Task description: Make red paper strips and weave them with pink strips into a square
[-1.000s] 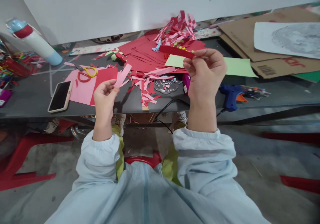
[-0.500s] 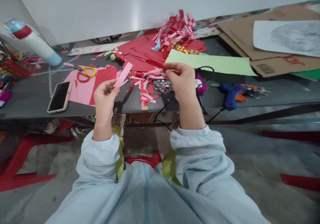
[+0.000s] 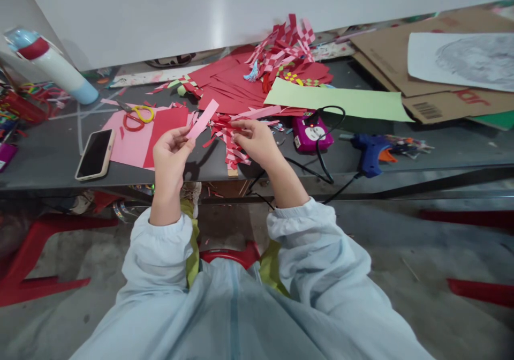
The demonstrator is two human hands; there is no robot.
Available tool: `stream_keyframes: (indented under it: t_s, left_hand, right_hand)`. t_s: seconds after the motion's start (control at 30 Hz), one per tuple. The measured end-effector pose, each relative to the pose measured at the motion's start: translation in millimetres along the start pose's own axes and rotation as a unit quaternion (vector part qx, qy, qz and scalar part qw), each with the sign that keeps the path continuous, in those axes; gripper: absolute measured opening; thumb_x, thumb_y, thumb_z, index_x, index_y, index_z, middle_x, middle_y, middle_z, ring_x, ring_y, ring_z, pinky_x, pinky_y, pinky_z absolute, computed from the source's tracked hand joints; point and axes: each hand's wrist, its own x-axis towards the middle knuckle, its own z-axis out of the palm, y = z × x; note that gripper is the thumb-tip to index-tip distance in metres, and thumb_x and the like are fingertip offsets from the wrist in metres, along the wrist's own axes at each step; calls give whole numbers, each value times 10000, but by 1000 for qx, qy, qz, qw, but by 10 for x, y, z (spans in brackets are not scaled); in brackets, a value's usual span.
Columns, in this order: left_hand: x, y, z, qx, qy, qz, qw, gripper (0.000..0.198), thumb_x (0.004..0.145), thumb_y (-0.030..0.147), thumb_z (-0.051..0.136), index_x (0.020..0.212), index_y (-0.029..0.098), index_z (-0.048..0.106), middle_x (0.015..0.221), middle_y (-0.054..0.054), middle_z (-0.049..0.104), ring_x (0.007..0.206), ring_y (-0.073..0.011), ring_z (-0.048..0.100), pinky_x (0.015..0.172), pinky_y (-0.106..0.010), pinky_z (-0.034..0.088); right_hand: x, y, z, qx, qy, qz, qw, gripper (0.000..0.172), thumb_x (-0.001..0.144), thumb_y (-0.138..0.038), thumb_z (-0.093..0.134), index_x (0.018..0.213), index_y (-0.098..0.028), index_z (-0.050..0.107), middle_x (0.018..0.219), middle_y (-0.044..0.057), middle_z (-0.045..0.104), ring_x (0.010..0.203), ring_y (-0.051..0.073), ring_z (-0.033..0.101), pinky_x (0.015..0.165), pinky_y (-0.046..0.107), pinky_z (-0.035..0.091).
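Observation:
My left hand point(image 3: 172, 148) pinches a pink paper strip point(image 3: 204, 119) that slants up to the right. Close beside it, my right hand point(image 3: 255, 141) has thumb and fingers drawn together at a red paper strip point(image 3: 220, 122); its outline blends into the loose red and pink strips point(image 3: 236, 155) behind. To the left of my left hand lie a red paper sheet point(image 3: 165, 123) and a pink paper sheet point(image 3: 130, 148). Scissors point(image 3: 134, 122) with red and yellow handles rest on these sheets.
Behind my hands are stacked red paper point(image 3: 231, 92), woven checkered strips point(image 3: 287, 46) and a light green sheet point(image 3: 337, 100). A purple power box point(image 3: 311, 135), black cable and blue glue gun point(image 3: 367, 154) sit right. Left are a phone point(image 3: 95, 155) and a bottle point(image 3: 60, 68).
My right hand has moved left and down with the red strip, toward my left hand, uncovering the purple power box. My left hand with the pink strip has shifted slightly right.

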Motion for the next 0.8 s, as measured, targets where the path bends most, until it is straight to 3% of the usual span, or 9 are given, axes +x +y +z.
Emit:
stream_keyframes:
  t_s: [0.17,0.37,0.8]
  left_hand:
    - [-2,-5,-10,5,4,-5,1000,302,593,210,795,886,186,725,747,-6,675,691,-110,625,658,-225,534]
    - [5,-8,-33,28,5,6,1000,285,642,228,786,911,173,708,745,-5,657,700,-115,627,675,-235,533]
    - [26,-1,-89,105,53,46,992,193,659,125,734,848,164,721,731,9,678,671,-89,622,686,-211,521]
  right_hand:
    - [-19,-28,-3,-36,-30,13,999,317,720,-134,592,997,-172,742,1081,100,761,994,265,723,950,492,558]
    - [-23,-59,-36,-41,-9,28,999,306,709,-119,611,975,-124,761,955,105,781,875,248,737,905,471,572]
    - [25,-124,-331,97,143,-19,985,180,676,-95,676,821,-175,747,799,28,766,734,184,725,797,400,614]
